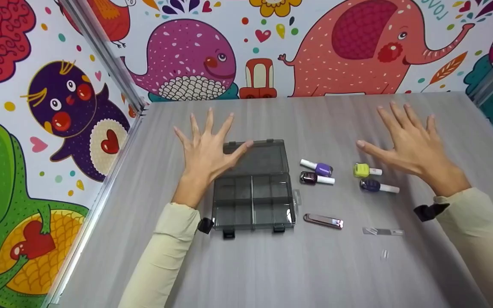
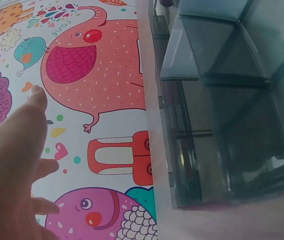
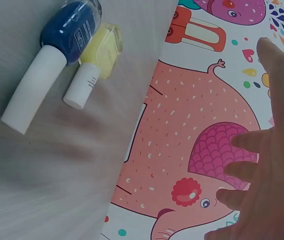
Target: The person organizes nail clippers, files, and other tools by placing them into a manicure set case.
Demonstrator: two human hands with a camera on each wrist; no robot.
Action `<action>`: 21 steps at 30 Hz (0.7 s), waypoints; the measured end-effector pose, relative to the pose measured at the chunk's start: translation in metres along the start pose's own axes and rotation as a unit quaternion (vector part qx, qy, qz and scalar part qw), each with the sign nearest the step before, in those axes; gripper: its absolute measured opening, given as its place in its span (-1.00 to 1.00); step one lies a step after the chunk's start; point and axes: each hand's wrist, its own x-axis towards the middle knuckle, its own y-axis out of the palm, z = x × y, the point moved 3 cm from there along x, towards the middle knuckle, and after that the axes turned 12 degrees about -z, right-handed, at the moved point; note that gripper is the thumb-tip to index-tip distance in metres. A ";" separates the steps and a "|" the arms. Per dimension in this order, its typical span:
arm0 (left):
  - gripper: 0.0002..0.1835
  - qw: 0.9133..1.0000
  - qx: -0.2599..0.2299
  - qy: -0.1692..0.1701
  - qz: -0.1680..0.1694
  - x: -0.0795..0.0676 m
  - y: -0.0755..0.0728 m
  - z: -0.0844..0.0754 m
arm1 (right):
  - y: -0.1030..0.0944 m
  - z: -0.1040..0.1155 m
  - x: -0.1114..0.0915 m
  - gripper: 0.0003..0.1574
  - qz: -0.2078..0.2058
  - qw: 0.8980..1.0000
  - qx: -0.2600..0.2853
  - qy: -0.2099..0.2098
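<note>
My left hand [image 1: 206, 149] is spread wide above the upper left of a dark, see-through plastic compartment box [image 1: 253, 201], whose lid lies folded back. It holds nothing. My right hand [image 1: 413, 143], also spread and bare of any object, hovers beyond a yellow nail polish bottle [image 1: 361, 170] and a dark blue nail polish bottle [image 1: 370, 185]. Between box and right hand lie a purple nail polish bottle [image 1: 323, 169] and a dark red one [image 1: 309, 178]. Nearer me are a nail clipper [image 1: 323, 221] and a flat nail file [image 1: 383, 232]. The box's compartments look bare.
A small clear piece [image 1: 384, 255], too small to identify, lies on the grey table [image 1: 272, 269] near the front right. Printed panels with cartoon animals [image 1: 191, 60] stand along the back and left edges, joined by a metal post [image 1: 105, 51].
</note>
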 end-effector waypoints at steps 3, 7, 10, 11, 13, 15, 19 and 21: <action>0.05 1.000 -0.007 0.000 0.000 -0.003 0.000 0.002 | 0.002 0.002 -0.001 0.38 -0.001 1.000 0.000 -0.006; 0.05 1.000 -0.010 0.001 -0.004 -0.008 0.000 0.006 | 0.004 0.008 -0.004 0.33 -0.016 1.000 -0.003 -0.020; 0.05 1.000 -0.010 0.004 -0.006 -0.011 0.000 0.009 | 0.006 0.014 -0.006 0.27 -0.030 0.999 -0.006 -0.028; 0.04 1.000 -0.011 0.004 -0.006 -0.012 0.000 0.010 | 0.007 0.016 -0.006 0.26 -0.032 0.999 -0.005 -0.030; 0.04 1.000 -0.013 0.004 -0.007 -0.015 0.000 0.012 | 0.009 0.020 -0.007 0.23 -0.035 0.999 -0.002 -0.036; 0.02 1.000 -0.016 0.003 -0.008 -0.019 0.000 0.013 | 0.011 0.025 -0.009 0.20 -0.040 0.998 -0.002 -0.044; 0.00 1.000 -0.022 0.005 -0.012 -0.025 0.002 0.015 | 0.016 0.033 -0.013 0.13 -0.051 0.997 -0.001 -0.061; -0.02 1.000 -0.023 0.005 -0.011 -0.029 0.003 0.017 | 0.019 0.037 -0.014 0.10 -0.056 0.996 0.001 -0.070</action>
